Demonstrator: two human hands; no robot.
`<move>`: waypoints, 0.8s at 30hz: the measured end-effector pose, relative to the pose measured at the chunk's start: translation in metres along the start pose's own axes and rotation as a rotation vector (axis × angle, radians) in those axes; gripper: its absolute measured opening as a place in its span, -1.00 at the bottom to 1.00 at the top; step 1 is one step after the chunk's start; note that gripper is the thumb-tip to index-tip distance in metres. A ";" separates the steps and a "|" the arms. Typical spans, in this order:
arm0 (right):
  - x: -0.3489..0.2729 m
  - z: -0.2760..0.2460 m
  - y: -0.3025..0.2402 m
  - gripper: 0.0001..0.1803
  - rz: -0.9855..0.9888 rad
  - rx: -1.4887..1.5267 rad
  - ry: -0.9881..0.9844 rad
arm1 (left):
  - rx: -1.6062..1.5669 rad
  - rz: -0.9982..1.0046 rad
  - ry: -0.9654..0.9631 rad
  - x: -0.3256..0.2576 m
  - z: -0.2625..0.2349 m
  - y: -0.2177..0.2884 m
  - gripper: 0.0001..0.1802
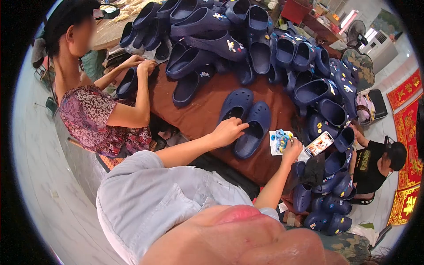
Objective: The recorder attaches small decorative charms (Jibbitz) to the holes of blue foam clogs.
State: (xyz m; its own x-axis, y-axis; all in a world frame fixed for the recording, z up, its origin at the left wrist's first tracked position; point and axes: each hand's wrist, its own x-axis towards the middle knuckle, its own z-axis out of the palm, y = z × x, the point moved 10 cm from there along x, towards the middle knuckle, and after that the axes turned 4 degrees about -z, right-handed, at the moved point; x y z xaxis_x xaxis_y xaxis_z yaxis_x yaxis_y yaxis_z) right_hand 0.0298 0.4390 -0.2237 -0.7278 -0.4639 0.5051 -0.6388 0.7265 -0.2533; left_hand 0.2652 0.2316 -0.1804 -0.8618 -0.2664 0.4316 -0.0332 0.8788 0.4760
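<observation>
Two navy clogs (253,128) lie side by side in front of me, toes pointing away and no charms showing on them. My left hand (229,132) is over their openings, its fingers bent and closed at the inner rims of the pair. To the right, several blue, yellow and white shoe charms (282,140) lie on a small white sheet (274,149). My right hand (291,151) reaches into these charms with its fingers pinched together; the exact piece between the fingertips is largely hidden. A lit phone (319,144) lies just right of that hand.
A brown cloth (201,115) covers the table. Piled navy clogs (207,44), many bearing charms, crowd its far side and right edge. One person (99,101) works at the left with both hands on a clog; another person (371,165) sits at the right.
</observation>
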 end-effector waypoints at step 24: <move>0.039 -0.015 0.186 -0.01 0.764 0.081 0.531 | -0.173 0.079 0.133 -0.004 -0.006 -0.015 -0.65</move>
State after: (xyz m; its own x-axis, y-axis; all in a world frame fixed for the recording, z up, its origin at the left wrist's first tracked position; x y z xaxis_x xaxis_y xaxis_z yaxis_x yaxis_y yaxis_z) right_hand -0.1138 0.5637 -0.2389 -0.7610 0.4319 0.4840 -0.0640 0.6924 -0.7186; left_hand 0.2719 0.2173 -0.1839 -0.7833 -0.2593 0.5650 0.1293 0.8210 0.5561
